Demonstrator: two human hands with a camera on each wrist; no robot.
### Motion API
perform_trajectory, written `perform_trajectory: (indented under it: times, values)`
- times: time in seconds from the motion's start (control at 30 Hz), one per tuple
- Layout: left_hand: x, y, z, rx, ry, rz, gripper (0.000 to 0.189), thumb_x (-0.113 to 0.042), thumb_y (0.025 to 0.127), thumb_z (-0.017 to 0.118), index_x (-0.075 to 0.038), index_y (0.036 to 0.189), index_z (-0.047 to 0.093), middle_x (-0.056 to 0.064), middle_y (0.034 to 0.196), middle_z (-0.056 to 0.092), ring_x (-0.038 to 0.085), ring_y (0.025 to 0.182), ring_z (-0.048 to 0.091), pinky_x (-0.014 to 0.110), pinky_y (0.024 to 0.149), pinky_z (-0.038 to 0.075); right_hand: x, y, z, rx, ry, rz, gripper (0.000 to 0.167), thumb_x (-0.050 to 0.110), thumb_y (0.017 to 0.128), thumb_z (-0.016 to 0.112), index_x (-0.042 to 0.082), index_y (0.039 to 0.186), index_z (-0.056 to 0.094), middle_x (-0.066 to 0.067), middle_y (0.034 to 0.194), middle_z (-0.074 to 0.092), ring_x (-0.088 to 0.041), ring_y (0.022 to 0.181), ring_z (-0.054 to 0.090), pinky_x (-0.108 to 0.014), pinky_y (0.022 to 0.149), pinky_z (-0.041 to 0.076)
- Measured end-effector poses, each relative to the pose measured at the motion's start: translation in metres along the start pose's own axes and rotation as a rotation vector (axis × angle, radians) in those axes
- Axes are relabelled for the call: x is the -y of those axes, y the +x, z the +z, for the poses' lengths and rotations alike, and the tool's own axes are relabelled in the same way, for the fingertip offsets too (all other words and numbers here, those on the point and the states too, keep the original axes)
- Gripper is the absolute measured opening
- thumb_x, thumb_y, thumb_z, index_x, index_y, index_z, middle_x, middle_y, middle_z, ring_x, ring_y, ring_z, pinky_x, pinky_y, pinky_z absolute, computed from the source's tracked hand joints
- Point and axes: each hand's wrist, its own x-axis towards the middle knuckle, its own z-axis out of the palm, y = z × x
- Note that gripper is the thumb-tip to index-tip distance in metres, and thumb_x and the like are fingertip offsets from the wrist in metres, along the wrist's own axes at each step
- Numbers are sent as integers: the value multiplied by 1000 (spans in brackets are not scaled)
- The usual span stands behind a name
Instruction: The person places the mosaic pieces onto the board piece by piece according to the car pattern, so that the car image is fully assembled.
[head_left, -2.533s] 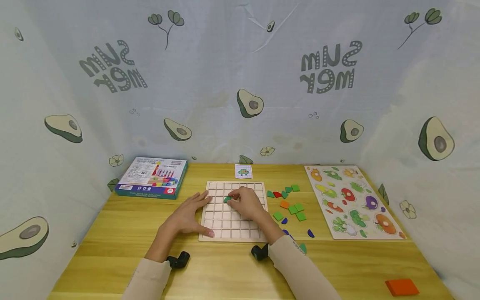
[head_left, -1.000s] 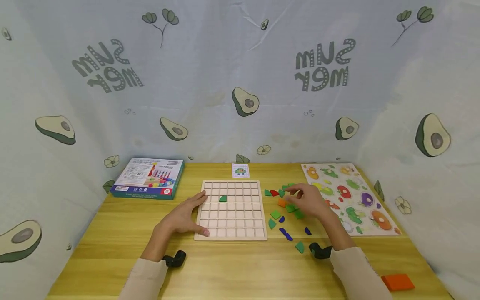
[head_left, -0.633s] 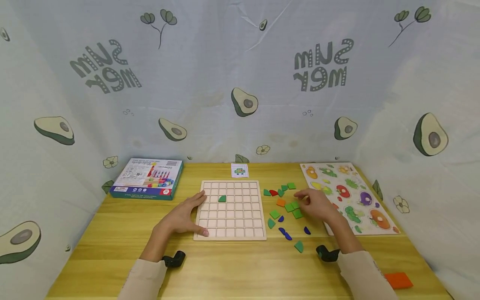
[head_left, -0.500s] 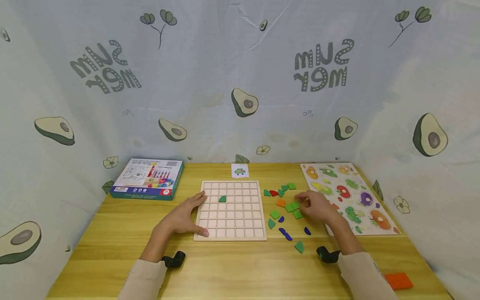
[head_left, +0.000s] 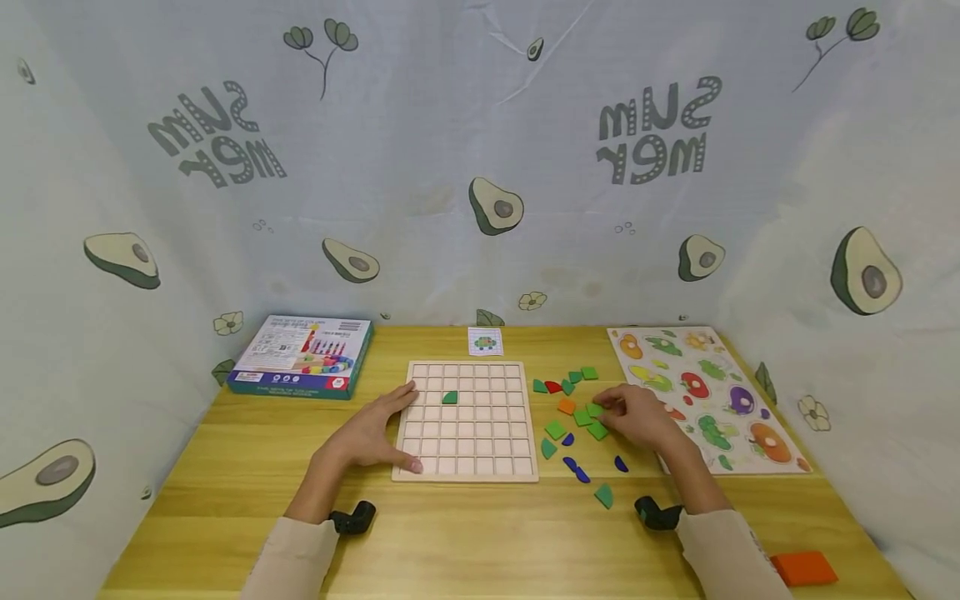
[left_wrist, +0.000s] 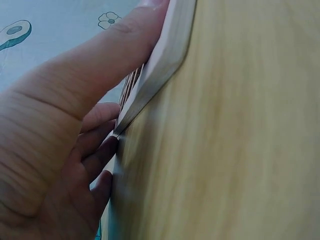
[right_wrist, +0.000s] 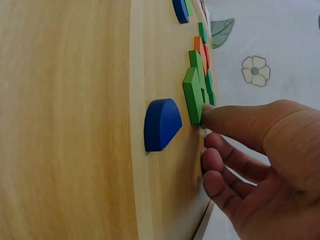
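Note:
A wooden grid board (head_left: pixel 468 471) lies flat before me, with one green quarter-round tile (head_left: pixel 450 397) in a cell. My left hand (head_left: pixel 367 433) rests at its left side, thumb and fingers spread. In the left wrist view, the left thumb (left_wrist: pixel 115 50) lies over the board (left_wrist: pixel 160 60) and the fingers touch its edge. My right hand (head_left: pixel 636 415) is among the loose tiles, pinching a green square tile (head_left: pixel 594 411) with thumb and index finger. In the right wrist view, the right hand (right_wrist: pixel 250 160) partly hides that tile; other green squares (right_wrist: pixel 192 95) lie beside it.
Orange (head_left: pixel 566 406), red (head_left: pixel 552 387), green and blue tiles (head_left: pixel 621 464) lie loose right of the board. A pattern card (head_left: pixel 486 342) stands behind it. A vegetable puzzle board (head_left: pixel 701 417), a box (head_left: pixel 300 354) and an orange block (head_left: pixel 804 568) surround the area.
My right hand placed the green quarter-round on the grid and let it go, moved right to the loose tiles, and closed its fingertips on a green square. The left hand stays at the board.

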Motion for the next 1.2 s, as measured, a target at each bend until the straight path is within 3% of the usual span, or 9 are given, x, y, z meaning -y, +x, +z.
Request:
perform_trajectory:
  times: [0.47, 0.87, 1.2]
  values:
    - [-1, 0, -2, -8, 19, 24, 125, -64, 62, 92, -12, 161, 36, 4, 172, 26, 40, 156, 28, 64, 121, 31, 10, 5, -2, -57, 68, 6, 28, 18, 96, 73, 1, 118, 72, -11, 103, 71, -21, 89, 63, -34, 75, 54]
    - [2, 0, 2, -6, 1, 21, 126, -64, 62, 92, -13, 162, 35, 3, 172, 25, 39, 157, 26, 64, 122, 29, 56, 25, 20, -64, 124, -75, 28, 16, 95, 74, 2, 119, 73, -12, 104, 74, -20, 87, 63, -30, 69, 51]
    - [2, 0, 2, -13, 0, 24, 125, -62, 62, 93, -13, 161, 36, 4, 172, 26, 39, 156, 27, 64, 122, 29, 92, 45, 48, -45, 209, -90, 29, 17, 96, 73, 4, 122, 73, -8, 101, 70, -17, 85, 57, -27, 67, 48]
